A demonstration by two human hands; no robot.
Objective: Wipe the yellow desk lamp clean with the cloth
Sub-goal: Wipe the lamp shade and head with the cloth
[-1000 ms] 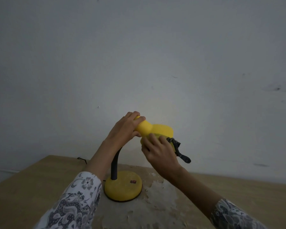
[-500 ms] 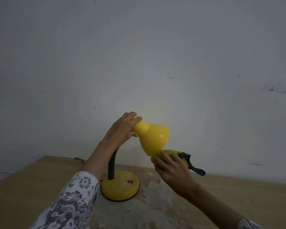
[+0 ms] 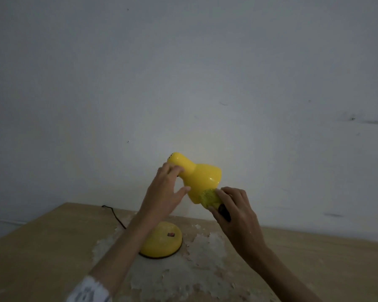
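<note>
My right hand [image 3: 238, 211] has its grip closed round a bunched yellow cloth [image 3: 208, 198], fingers curled over it, pressing it against the lower rim of the lamp shade [image 3: 202, 178]; something dark pokes out under the cloth near my thumb, too blurred for me to name. I judge the cloth is held balled so it follows the curve of the shade. My left hand [image 3: 166, 192] is at the narrow neck of the shade, fingers spread and only loosely curved, touching it without a firm hold as far as I can see; I take that as steadying the tilted shade against the wiping push. Below the shade, the yellow desk lamp's round base [image 3: 162, 241] sits on the counter [image 3: 42, 247], on a patch of flaked surface, and its cord [image 3: 116, 216] trails left of the base. No containers in sight.
</note>
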